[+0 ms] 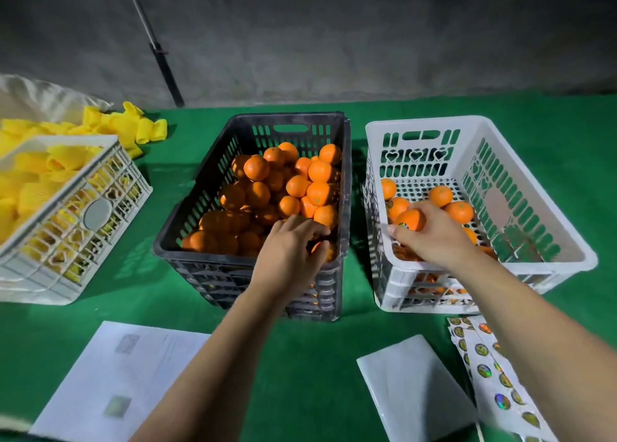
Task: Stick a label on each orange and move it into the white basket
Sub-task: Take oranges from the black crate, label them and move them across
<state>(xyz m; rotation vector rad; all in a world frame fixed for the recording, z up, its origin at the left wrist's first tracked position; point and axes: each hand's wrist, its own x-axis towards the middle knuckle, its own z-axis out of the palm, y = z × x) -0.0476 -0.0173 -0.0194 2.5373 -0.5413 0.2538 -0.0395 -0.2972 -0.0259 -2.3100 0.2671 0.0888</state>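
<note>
Right hand (434,238) is inside the white basket (534,187), near its front left corner, fingers curled round an orange (411,219). A small round label (403,225) shows on the lower left face of that orange, just beside the thumb. The held orange sits above other oranges (450,204) lying on the basket floor; whether it touches them cannot be told.

Left hand (288,254) reaches over the front rim of the black crate (247,121), at its right front corner. Fingers are bent down onto an orange in the crate (325,249), which is mostly hidden under the hand; whether the fingers actually close on it cannot be told.

Black crate holds a heap of unlabelled-looking oranges (273,191), highest toward the back right. It stands just left of the white basket on a green table cover (300,358).

Label sheets (494,375) lie at the front right, partly under the right forearm, next to a white sheet (410,391). A printed paper (117,375) lies at the front left. A second white basket (76,207) at far left holds yellow foam nets (30,174).
</note>
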